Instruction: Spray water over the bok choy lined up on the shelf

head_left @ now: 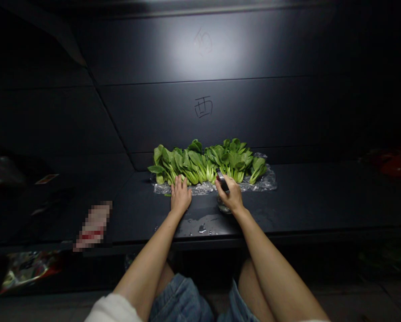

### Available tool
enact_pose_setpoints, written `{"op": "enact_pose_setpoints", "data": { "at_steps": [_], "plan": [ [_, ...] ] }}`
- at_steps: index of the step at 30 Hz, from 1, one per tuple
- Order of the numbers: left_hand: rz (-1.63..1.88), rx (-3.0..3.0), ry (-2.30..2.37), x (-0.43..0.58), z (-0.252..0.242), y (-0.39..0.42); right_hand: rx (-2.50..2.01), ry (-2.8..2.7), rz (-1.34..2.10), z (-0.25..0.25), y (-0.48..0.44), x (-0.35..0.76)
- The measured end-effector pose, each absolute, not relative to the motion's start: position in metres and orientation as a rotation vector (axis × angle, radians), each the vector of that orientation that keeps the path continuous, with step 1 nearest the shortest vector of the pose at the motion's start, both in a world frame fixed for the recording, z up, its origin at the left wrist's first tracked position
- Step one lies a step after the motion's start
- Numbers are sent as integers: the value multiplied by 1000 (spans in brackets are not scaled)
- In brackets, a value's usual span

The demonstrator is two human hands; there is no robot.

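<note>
Bok choy (195, 163) stands in a row of several green heads, leaves up and pale stems toward me, on crinkled clear plastic wrap (269, 179). My left hand (180, 197) lies flat with its fingers stretched out, their tips at the stem ends left of the middle. In my right hand (233, 194) is a spray bottle with a dark head (223, 181) and a clear body (224, 206). It is upright in front of the row, and my fingers hide part of it.
The dark shelf (304, 201) carries water drops (202, 229) near its front edge. A dark panel wall (146, 116) with a handwritten character rises behind. At left are a blurred-out flat item (93, 226) and a shiny package (29, 268) lower down. Red items (399, 161) show dimly at right.
</note>
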State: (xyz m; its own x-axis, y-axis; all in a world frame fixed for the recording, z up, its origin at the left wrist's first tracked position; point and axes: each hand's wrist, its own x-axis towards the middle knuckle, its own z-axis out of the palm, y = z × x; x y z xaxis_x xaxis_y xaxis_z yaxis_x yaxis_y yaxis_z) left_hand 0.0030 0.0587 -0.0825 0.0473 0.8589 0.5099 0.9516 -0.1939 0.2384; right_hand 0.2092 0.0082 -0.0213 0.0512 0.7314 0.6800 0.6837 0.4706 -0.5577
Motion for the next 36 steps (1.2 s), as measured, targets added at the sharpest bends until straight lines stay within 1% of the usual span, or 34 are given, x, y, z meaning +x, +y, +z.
{"op": "enact_pose_setpoints", "data": {
  "at_steps": [22, 36],
  "plan": [
    [-865, -2153, -1895, 3, -83, 58, -1208, -1673, 93, -20, 7, 201],
    [-1001, -2151, -1879, -1, -87, 60, -1224, -1734, 113, -17, 7, 193]
  ]
}}
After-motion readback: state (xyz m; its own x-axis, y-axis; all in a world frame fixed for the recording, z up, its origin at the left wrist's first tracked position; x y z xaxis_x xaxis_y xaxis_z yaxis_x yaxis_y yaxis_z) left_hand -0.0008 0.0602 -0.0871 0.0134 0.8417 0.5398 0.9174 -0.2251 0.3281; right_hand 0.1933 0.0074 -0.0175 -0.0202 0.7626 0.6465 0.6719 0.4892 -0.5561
